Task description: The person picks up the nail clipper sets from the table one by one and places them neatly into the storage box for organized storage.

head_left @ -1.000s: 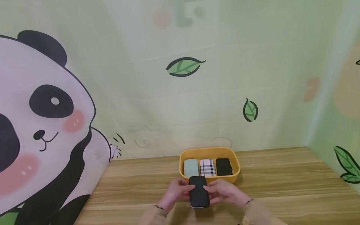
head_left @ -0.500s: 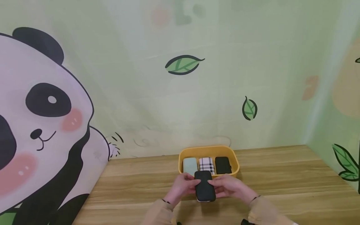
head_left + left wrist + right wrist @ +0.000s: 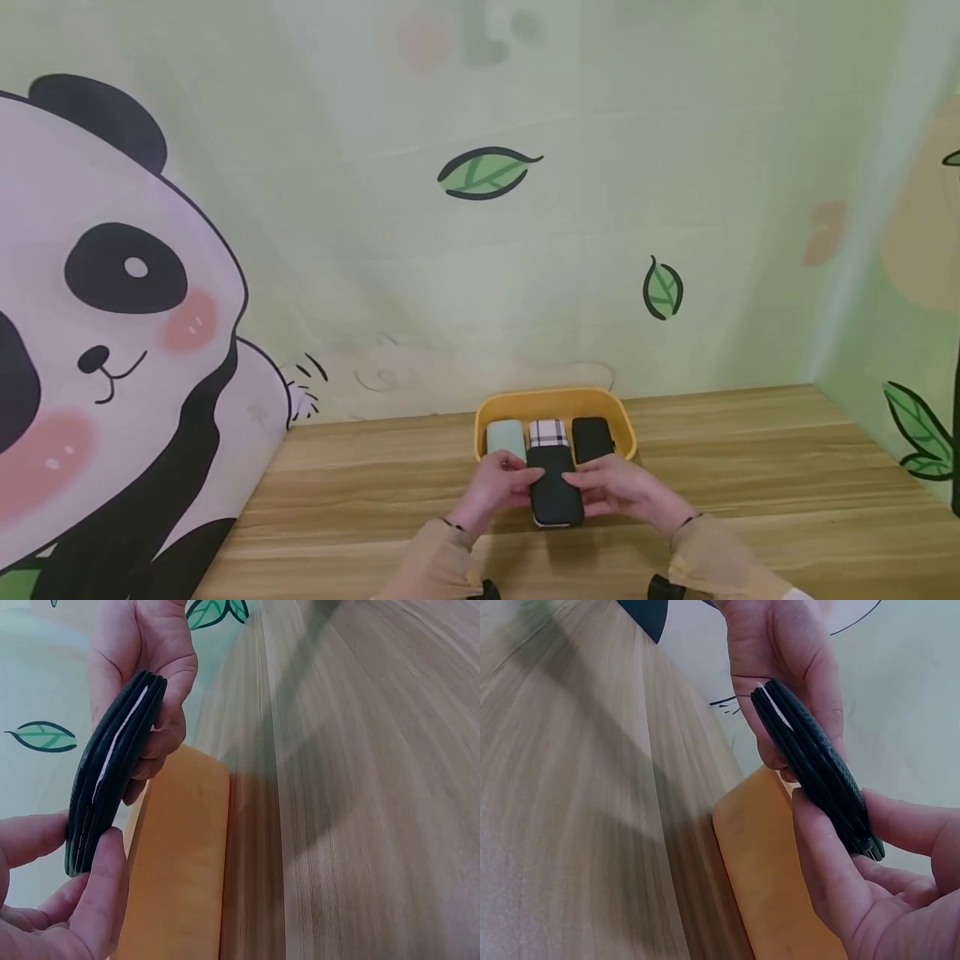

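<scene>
A black wallet (image 3: 555,492) is held up in front of the yellow bin (image 3: 555,402) by both hands. My left hand (image 3: 498,483) pinches its left edge, thumb on the near face. On the opposite edge my right hand (image 3: 624,487) does the same. Seen edge-on in the left wrist view, the wallet (image 3: 112,776) is folded in several layers with a thin white strip between them. Three items stand side by side in the bin: a pale mint one (image 3: 506,437), a plaid one (image 3: 547,432) partly hidden behind the wallet, and a black one (image 3: 592,437).
The bin rests on a wood-grain table (image 3: 360,483), close to the back wall cloth (image 3: 375,250) printed with leaves. A large panda print (image 3: 142,333) covers the left side. Dark camera mounts (image 3: 666,587) show at the wrists.
Both hands have carried the black wallet a little to the right and closer to the bin. It now overlaps the lower part of the plaid item. The grip looks the same.
</scene>
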{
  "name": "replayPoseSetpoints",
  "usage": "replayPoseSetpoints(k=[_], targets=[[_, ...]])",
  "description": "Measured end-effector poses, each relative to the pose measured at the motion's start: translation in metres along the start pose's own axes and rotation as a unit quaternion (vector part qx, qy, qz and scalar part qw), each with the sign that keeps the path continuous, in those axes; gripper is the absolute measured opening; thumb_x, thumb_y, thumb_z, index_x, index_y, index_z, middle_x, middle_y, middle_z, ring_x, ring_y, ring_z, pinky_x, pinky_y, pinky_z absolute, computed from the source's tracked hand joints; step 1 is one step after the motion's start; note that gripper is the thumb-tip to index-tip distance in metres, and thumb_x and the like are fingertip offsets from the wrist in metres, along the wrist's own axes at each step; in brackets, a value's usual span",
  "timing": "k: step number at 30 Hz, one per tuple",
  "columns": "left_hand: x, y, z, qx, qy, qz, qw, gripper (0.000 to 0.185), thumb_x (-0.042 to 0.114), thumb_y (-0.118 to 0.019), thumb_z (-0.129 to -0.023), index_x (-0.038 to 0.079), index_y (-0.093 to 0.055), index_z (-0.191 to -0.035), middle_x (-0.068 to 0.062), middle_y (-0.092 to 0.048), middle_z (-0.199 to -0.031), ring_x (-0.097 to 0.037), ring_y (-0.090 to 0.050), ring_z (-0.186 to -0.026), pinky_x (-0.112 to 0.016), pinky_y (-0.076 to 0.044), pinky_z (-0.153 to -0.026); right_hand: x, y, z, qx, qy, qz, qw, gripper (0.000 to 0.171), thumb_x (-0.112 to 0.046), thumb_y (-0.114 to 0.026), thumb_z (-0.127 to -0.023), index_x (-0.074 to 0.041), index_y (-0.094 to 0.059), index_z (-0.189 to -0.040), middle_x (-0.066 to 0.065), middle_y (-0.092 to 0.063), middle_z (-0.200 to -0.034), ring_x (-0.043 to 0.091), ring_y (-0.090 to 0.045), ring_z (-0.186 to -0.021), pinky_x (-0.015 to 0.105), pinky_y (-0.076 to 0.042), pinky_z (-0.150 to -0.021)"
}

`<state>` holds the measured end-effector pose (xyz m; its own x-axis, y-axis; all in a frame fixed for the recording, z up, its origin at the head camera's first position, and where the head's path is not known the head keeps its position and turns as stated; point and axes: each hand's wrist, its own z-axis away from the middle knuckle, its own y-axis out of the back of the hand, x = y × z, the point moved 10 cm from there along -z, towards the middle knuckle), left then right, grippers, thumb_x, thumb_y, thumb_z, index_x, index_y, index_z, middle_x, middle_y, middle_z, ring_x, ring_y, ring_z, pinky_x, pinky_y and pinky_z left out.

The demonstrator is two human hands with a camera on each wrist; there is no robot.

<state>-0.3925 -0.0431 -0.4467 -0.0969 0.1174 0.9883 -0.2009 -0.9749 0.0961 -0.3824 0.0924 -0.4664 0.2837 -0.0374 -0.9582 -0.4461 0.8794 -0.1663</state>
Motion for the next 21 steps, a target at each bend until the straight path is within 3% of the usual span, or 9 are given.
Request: replayPoseSetpoints(k=[10, 21], targets=[[0.002, 0.001, -0.006, -0.024, -0.014, 0.007, 0.9996, 0.021, 0.009, -0.066, -0.082, -0.005, -0.052, -0.089, -0.011, -0.059, -0.069, -0.017, -0.057, -0.057, -0.043, -0.051, -0.064, -0.008, 0.007, -0.003, 0.009, 0.008, 0.016, 1.0, 0.016, -0.009, -0.055, -0.089, 0.006, -0.059, -0.095, 0.012, -0.062, -0.08, 0.02, -0.061, -0.072, 0.036, -0.05, -0.068], [0.015, 0.026, -0.017, 0.01, -0.05, -0.026, 0.9983, 0.015, 0.004, -0.061, -0.084, -0.007, -0.052, -0.086, -0.013, -0.058, -0.069, -0.017, -0.056, -0.055, -0.038, -0.052, -0.056, -0.016, 0.021, -0.007, 0.036, 0.014, 0.034, 0.999, 0.028, -0.011, -0.057, -0.089, 0.012, -0.054, -0.106, 0.012, -0.061, -0.082, 0.02, -0.059, -0.072, 0.035, -0.05, -0.069]])
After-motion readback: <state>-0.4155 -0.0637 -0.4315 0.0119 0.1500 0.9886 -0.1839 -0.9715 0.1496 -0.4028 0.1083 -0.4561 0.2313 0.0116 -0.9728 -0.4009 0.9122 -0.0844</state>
